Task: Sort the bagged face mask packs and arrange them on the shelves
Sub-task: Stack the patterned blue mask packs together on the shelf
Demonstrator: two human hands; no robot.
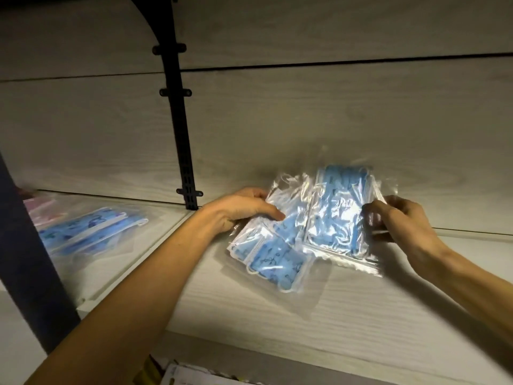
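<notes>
Two clear bags of blue face masks lie overlapped on the pale wooden shelf [277, 309]. My left hand [244, 208] grips the upper edge of the left pack [273, 257], thumb on top of the plastic. My right hand [399, 218] pinches the right edge of the other pack [338, 212], which stands tilted up towards the back wall. On the neighbouring shelf to the left rests a third blue mask pack [88, 232], with a pink pack [41, 211] partly hidden behind it.
A black slotted upright with brackets [180, 120] runs down the back wall between the two shelf sections. A dark post [30, 259] stands at the left. Packaged goods [188, 376] show below the shelf's front edge.
</notes>
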